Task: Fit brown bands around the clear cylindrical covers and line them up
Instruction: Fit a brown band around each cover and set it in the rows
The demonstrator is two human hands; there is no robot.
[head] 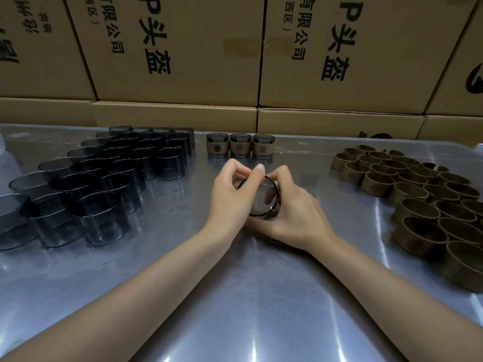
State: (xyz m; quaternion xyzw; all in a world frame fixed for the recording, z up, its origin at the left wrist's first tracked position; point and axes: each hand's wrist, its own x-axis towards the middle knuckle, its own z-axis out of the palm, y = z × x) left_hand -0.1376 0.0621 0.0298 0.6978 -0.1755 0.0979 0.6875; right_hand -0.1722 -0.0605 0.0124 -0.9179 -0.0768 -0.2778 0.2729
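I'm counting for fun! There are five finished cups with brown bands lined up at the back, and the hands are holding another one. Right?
Not quite: the head view shows three banded covers lined up, not five. Both hands, left and right, hold another cover.

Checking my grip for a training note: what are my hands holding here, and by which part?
Both the left hand and right hand hold one clear cover, fingers on its rim and side wall.
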